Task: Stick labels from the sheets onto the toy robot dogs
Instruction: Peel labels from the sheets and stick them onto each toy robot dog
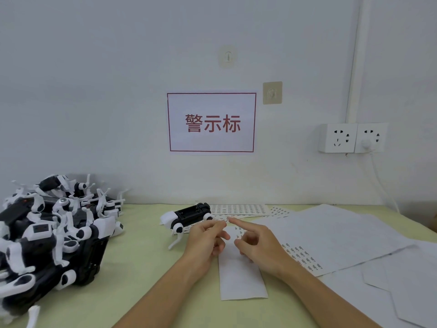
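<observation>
The worktop (142, 268) carried a dog pile (47, 233) at its left edge. One toy dog (191, 215) lay near the back edge, label sheets (238, 209) just beside it. Your left hand (205, 240) appeared to pinch a small label, though it was too small to confirm; your right hand (257, 245) pointed, other fingers curled. Labels were likely light and flimsy: lift them by a corner.

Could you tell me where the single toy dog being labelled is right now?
The toy dog lies mid-table, just beyond the left hand, with the label sheets to its right.
</observation>
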Motion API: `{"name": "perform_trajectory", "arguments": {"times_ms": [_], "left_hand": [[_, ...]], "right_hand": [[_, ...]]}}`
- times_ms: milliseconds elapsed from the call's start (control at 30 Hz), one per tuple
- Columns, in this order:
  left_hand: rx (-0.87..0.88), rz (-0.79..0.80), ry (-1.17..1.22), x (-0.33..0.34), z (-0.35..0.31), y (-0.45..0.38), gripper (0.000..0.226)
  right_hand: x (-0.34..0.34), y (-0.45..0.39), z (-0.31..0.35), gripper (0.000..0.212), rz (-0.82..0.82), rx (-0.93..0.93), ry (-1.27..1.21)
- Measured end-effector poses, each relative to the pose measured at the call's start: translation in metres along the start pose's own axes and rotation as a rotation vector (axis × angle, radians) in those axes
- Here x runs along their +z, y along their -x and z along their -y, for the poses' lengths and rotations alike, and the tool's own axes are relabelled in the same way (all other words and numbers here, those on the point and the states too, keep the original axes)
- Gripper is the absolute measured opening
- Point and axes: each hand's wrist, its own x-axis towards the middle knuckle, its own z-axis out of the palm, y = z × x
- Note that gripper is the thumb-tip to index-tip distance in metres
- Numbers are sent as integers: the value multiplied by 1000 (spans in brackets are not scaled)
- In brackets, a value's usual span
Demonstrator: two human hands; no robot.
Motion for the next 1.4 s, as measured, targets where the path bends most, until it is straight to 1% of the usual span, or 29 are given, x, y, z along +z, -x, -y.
{"name": "perform_trajectory", "arguments": {"times_ms": [100, 233, 300, 533, 767, 900, 967, 1067, 1133, 1200, 1233, 1300, 1333, 1400], "left_hand": [[43, -30, -20, 0, 3, -1, 15], [73, -72, -37, 1, 4, -1, 19], [91, -65, -58, 1, 4, -1, 16], [192, 46, -261, 5, 5, 6, 9], [237, 37, -418, 9, 6, 7, 11], [399, -50, -620, 13, 8, 8, 22], [494, -106, -660, 11, 4, 8, 27], [682, -235, -698, 4, -8, 5, 20], [810, -312, -858, -4, -16, 3, 18], [876, -374, -1133, -16, -23, -2, 23], [838, -396, -1275, -21, -25, -4, 31], [635, -388, -1504, -33, -27, -8, 53], [546, -375, -1588, -39, -27, -9, 59], [462, -379, -1711, -44, -23, -12, 59]], "right_hand": [[2, -1, -2, 45, -37, -12, 21], [3, -4, -3, 15, -216, 7, 40], [2, -5, -2, 15, -256, 11, 44], [-2, -3, 1, 14, -262, 37, -64], [-1, -4, -1, 15, -301, 86, -5], [0, -5, -3, 14, -313, 89, 45], [-1, -5, -4, 14, -330, 96, 41], [-3, -6, -6, 15, -341, 108, 33], [-3, -6, -6, 15, -333, 112, 31], [-2, -6, -6, 14, -328, 114, 31], [-2, -6, -6, 14, -327, 115, 32], [-2, -5, -6, 13, -323, 117, 38], [-2, -5, -5, 13, -320, 118, 41], [-2, -5, -5, 13, -314, 119, 49]]}}
